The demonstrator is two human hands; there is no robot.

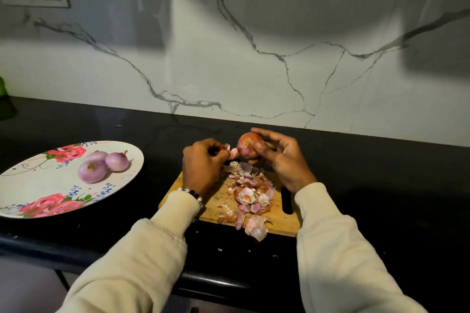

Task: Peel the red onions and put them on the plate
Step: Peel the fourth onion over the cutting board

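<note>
Just right of the frame's centre, the right hand point(279, 157) cups a half-peeled red onion point(249, 144) above the far edge of the wooden cutting board point(279, 221), its fingers point(264, 134) curled over the top and thumb under the near side. The left hand point(203, 162) pinches a strip of papery skin point(232, 152) that hangs off the onion's left flank. The bulb looks firm, light and round, likely slick where purple flesh shows, so a cradling hold across its widest part suits it. The skin seems dry and brittle; pinched near where it joins, it would probably come away in longer pieces. Loose peelings point(250, 195) litter the board. At left, three peeled onions point(92, 171) lie touching on the flowered plate point(30, 173) on the black worktop point(381, 185).
</note>
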